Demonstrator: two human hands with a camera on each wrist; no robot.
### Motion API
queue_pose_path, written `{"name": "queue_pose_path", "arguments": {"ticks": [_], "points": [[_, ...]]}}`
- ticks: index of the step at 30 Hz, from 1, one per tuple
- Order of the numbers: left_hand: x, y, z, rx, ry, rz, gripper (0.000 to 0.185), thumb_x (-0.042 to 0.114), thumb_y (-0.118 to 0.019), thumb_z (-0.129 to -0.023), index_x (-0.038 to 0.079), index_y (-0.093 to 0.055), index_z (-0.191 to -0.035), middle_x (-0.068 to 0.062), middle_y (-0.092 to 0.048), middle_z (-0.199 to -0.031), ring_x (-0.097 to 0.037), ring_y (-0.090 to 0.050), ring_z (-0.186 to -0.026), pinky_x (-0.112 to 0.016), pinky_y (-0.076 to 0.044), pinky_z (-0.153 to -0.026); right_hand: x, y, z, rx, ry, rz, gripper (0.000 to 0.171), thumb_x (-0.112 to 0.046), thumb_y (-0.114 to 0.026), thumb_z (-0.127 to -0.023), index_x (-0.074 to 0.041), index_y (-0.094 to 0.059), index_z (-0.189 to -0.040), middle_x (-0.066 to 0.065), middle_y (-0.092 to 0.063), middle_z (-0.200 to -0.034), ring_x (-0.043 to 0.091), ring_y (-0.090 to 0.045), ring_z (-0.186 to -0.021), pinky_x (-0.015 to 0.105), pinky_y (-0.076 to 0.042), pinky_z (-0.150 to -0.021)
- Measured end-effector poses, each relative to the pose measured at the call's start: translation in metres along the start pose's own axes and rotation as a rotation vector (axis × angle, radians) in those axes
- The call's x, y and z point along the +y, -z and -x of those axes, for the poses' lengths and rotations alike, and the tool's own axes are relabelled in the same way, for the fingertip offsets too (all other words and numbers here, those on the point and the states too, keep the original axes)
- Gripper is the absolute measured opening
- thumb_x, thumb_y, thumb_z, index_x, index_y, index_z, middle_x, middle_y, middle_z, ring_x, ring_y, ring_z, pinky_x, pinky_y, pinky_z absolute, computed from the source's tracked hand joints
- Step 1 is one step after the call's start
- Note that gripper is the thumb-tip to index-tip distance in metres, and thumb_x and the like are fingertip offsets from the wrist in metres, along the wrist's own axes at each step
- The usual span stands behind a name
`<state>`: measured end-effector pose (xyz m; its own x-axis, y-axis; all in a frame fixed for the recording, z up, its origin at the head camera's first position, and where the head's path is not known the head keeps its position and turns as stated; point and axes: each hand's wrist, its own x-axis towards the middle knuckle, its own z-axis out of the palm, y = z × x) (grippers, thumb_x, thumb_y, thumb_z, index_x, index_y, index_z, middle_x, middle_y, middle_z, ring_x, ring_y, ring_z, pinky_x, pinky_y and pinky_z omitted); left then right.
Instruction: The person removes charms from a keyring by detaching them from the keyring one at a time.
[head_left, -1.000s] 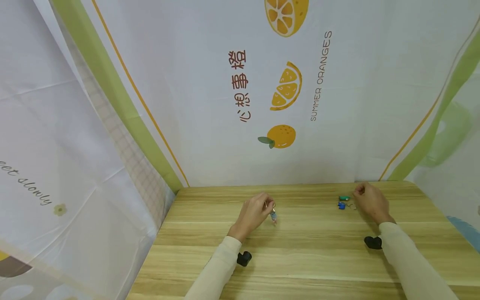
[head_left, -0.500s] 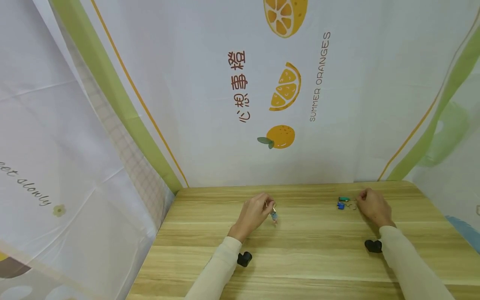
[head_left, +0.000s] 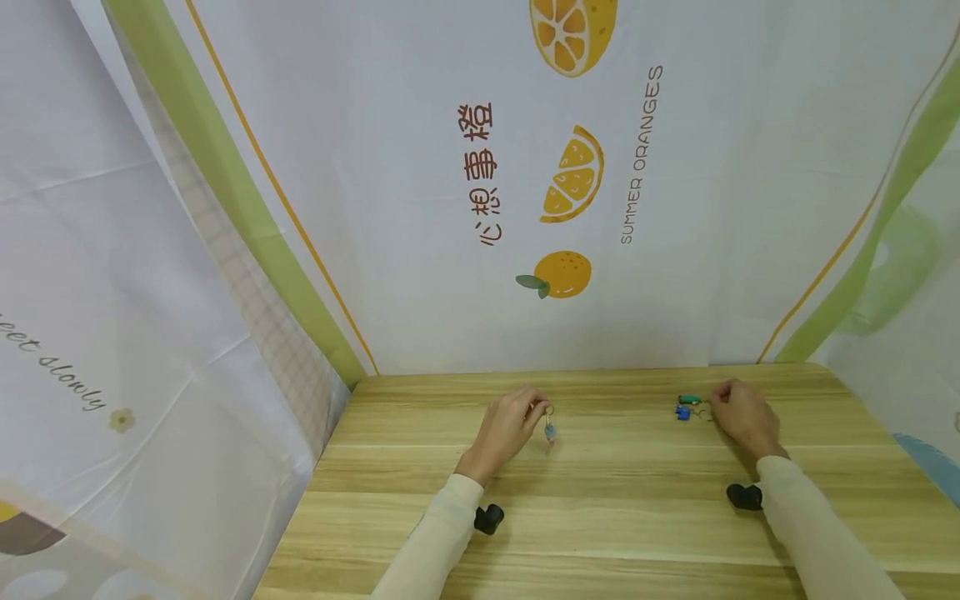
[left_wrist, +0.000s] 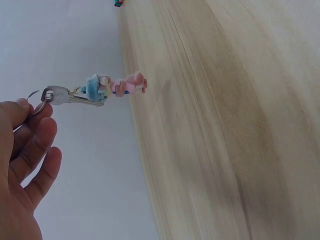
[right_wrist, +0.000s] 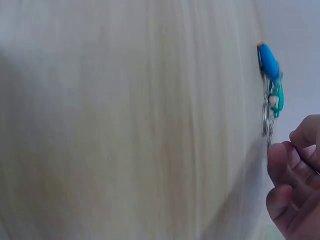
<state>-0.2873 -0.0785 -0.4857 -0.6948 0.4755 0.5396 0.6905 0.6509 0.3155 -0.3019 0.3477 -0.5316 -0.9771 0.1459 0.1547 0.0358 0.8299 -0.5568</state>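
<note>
Key and figurine hang from the left hand

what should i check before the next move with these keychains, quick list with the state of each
1. Left hand pinching the key ring: ok
2. Key and pink-and-teal figure hanging down from that ring: ok
3. Right hand gripping part of a keychain: cannot tell, its fingertips hide the contact
4. Green charm and blue charm well separated: not ok, they lie close together
5. Hands clear of each other: ok
</note>
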Motion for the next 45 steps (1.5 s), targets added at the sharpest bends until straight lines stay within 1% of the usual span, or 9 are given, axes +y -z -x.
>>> {"name": "queue_pose_path", "arguments": {"ticks": [8, 14, 17, 21, 25, 29, 37, 42, 45], "points": [[0.000, -0.001, 0.000, 0.009, -0.011, -0.012, 0.014, 0.018, -0.064, -0.108, 0.009, -0.075, -0.109, -0.002, -0.079, -0.100, -0.010, -0.073, -0.079, -0.015, -0.054, -0.065, -0.032, -0.019, 0.005, -0.010, 0.099, -0.060, 0.030, -0.019, -0.054, -0.105, 0.006, -0.065, -0.118, 0.023, -0.073, -0.104, 0.029, -0.069, -0.082, 0.035, -0.051, -0.060], [0.001, -0.001, 0.000, 0.004, -0.009, -0.014, 0.014, 0.019, -0.065, -0.108, 0.010, -0.075, -0.109, -0.001, -0.079, -0.100, -0.010, -0.072, -0.077, -0.015, -0.052, -0.063, -0.068, -0.039, 0.007, -0.031, 0.226, -0.078, 0.023, -0.015, -0.060, -0.105, 0.002, -0.069, -0.116, 0.020, -0.074, -0.108, 0.030, -0.071, -0.089, 0.040, -0.056, -0.067], [0.001, -0.001, -0.001, 0.003, -0.002, -0.013, 0.014, 0.019, -0.066, -0.107, 0.010, -0.076, -0.109, -0.001, -0.079, -0.100, -0.010, -0.072, -0.078, -0.016, -0.052, -0.063, -0.090, -0.047, 0.007, -0.051, 0.277, -0.093, 0.018, -0.015, -0.062, -0.105, -0.001, -0.070, -0.114, 0.017, -0.074, -0.108, 0.027, -0.069, -0.089, 0.040, -0.056, -0.071], [0.002, 0.000, -0.001, 0.000, 0.006, -0.011, 0.014, 0.019, -0.065, -0.108, 0.010, -0.075, -0.110, -0.001, -0.078, -0.100, -0.011, -0.071, -0.076, -0.015, -0.051, -0.063, -0.117, -0.057, 0.011, -0.117, 0.357, -0.160, 0.015, -0.014, -0.065, -0.106, -0.002, -0.070, -0.114, 0.012, -0.074, -0.107, 0.016, -0.065, -0.074, 0.033, -0.054, -0.062], [0.002, 0.000, -0.001, -0.008, 0.014, -0.008, 0.014, 0.020, -0.064, -0.108, 0.011, -0.075, -0.110, -0.001, -0.078, -0.100, -0.010, -0.070, -0.075, -0.015, -0.051, -0.062, -0.139, -0.068, 0.018, -0.178, 0.442, -0.197, 0.013, -0.013, -0.067, -0.105, -0.003, -0.071, -0.113, 0.007, -0.073, -0.102, 0.006, -0.058, -0.058, 0.026, -0.051, -0.052], [0.002, 0.000, -0.001, -0.014, 0.016, -0.004, 0.014, 0.020, -0.064, -0.108, 0.011, -0.075, -0.109, -0.001, -0.078, -0.099, -0.009, -0.070, -0.075, -0.015, -0.051, -0.062, -0.158, -0.075, 0.024, -0.177, 0.515, -0.170, 0.011, -0.016, -0.070, -0.104, -0.007, -0.073, -0.110, 0.000, -0.073, -0.096, 0.001, -0.054, -0.057, 0.024, -0.049, -0.054], [0.003, 0.000, -0.001, -0.024, 0.028, 0.020, 0.013, 0.018, -0.064, -0.109, 0.011, -0.075, -0.111, -0.001, -0.078, -0.100, -0.009, -0.069, -0.075, -0.015, -0.051, -0.063, -0.179, -0.085, 0.033, -0.183, 0.585, -0.173, 0.010, -0.024, -0.072, -0.104, -0.014, -0.072, -0.104, -0.006, -0.070, -0.093, -0.001, -0.052, -0.059, 0.022, -0.047, -0.056], [0.005, 0.001, -0.002, -0.029, 0.042, 0.017, 0.014, 0.019, -0.063, -0.109, 0.010, -0.074, -0.111, -0.002, -0.078, -0.100, -0.011, -0.071, -0.077, -0.016, -0.053, -0.065, -0.184, -0.091, 0.036, -0.163, 0.620, -0.209, 0.009, -0.025, -0.075, -0.101, -0.017, -0.072, -0.102, -0.006, -0.072, -0.092, -0.002, -0.049, -0.058, 0.022, -0.046, -0.055], [0.006, 0.000, -0.002, -0.033, 0.047, 0.019, 0.015, 0.020, -0.063, -0.109, 0.010, -0.074, -0.112, -0.002, -0.078, -0.100, -0.011, -0.071, -0.078, -0.017, -0.054, -0.066, -0.187, -0.093, 0.039, -0.150, 0.617, -0.232, 0.007, -0.023, -0.077, -0.100, -0.017, -0.073, -0.102, -0.004, -0.073, -0.093, -0.002, -0.050, -0.057, 0.022, -0.046, -0.054]]}}
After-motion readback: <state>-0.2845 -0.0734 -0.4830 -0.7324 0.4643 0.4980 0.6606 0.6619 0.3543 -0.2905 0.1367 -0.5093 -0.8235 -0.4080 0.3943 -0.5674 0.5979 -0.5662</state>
